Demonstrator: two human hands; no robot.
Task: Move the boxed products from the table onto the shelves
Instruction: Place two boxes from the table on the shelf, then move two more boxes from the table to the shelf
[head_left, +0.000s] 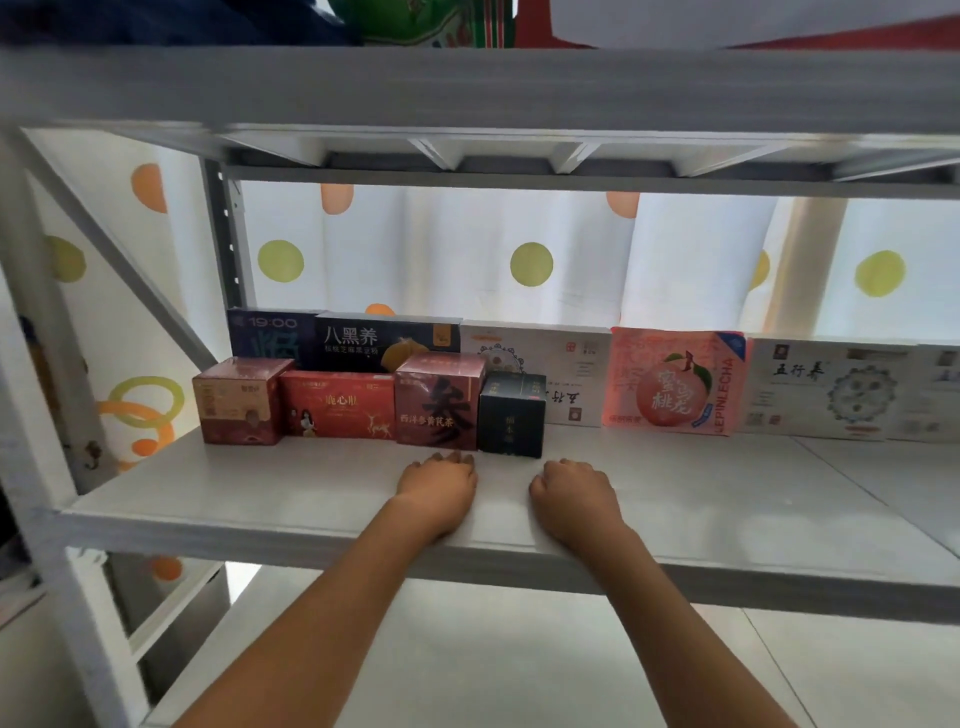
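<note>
Several boxed products stand on the white shelf board (260, 499). The front row runs from a dark red box (236, 402) through a red flat box (337, 405) and a maroon tea box (436, 405) to a small black box (511, 415). Behind them stand dark blue boxes (343, 340), a white box (571, 364), a pink peach box (675, 382) and another white box (826, 389). My left hand (439, 488) rests on the board just in front of the maroon box, fingers loosely bent, holding nothing. My right hand (571, 493) lies just right of the black box with fingers curled, holding nothing.
The upper shelf (467, 88) hangs overhead with packages on it. A slanted brace (119, 275) and upright posts bound the left side. A lower shelf board (493, 665) lies beneath my arms. A dotted curtain hangs behind the rack.
</note>
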